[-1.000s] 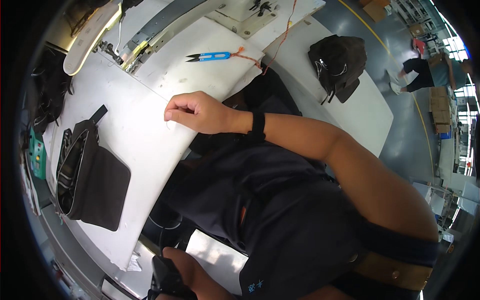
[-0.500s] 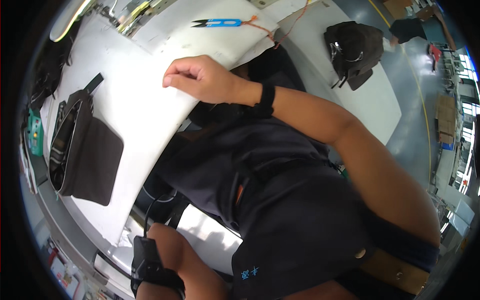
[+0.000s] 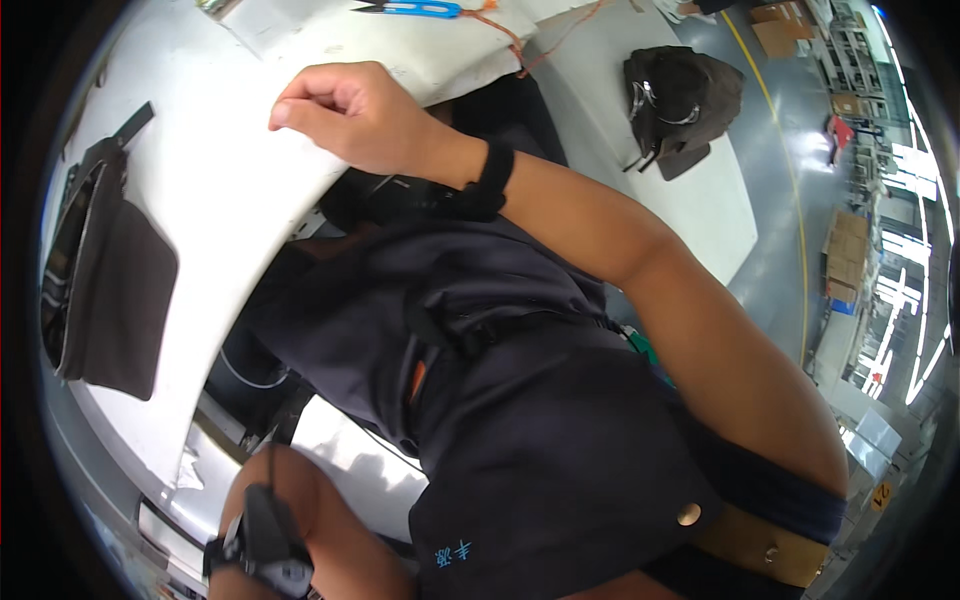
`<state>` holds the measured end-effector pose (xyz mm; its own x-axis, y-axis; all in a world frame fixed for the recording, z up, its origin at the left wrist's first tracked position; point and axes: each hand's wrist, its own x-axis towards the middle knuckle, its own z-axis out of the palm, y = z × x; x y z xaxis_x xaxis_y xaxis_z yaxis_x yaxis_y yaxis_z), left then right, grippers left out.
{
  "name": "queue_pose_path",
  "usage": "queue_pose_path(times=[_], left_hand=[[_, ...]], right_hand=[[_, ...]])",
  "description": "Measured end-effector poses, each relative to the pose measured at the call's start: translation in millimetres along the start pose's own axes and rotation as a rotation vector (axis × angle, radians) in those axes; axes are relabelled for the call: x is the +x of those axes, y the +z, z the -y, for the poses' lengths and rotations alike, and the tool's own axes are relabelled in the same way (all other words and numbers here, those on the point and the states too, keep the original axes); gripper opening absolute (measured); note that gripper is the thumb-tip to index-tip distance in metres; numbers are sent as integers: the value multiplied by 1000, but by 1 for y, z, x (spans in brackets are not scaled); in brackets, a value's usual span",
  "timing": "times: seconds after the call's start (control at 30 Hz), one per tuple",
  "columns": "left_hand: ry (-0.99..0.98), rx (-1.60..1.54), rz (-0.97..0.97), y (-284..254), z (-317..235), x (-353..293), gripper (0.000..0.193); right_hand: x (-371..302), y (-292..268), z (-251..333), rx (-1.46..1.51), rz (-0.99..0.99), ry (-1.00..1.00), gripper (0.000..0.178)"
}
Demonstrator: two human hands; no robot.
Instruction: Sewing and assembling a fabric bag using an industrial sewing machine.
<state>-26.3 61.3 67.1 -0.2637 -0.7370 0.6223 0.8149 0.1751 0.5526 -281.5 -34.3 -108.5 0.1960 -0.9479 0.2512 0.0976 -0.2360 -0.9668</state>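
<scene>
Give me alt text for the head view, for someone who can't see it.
A person's bare, curled right hand is over a smooth white table. Long, dark-bladed blue snips lie near the top edge; a dark fabric pouch, flap spread, lies lower left.

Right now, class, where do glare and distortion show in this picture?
Head view: the white tabletop bows along its edge, likely fisheye distortion; head view, right: light strips burn out white; head view, upper right: pale glare on the grey floor.
</scene>
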Motion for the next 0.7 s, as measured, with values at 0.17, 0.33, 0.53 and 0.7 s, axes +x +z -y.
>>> queue_pose_path(times=[0.17,0.33,0.53,0.7], left_hand=[[-134,12,-320,-57,38,3,65],[-243,4,-648,-87,71,-2,74],[-292,315,-689,-69,76,14,70],[-116,1079,-586,-36,97,18,54]], right_hand=[[-2,-6,5,24,-35,72,21],[2,-5,13,90,57,86,21],[-21,8,41,-21,129,63,19],[-41,2,42,-88,264,-5,18]])
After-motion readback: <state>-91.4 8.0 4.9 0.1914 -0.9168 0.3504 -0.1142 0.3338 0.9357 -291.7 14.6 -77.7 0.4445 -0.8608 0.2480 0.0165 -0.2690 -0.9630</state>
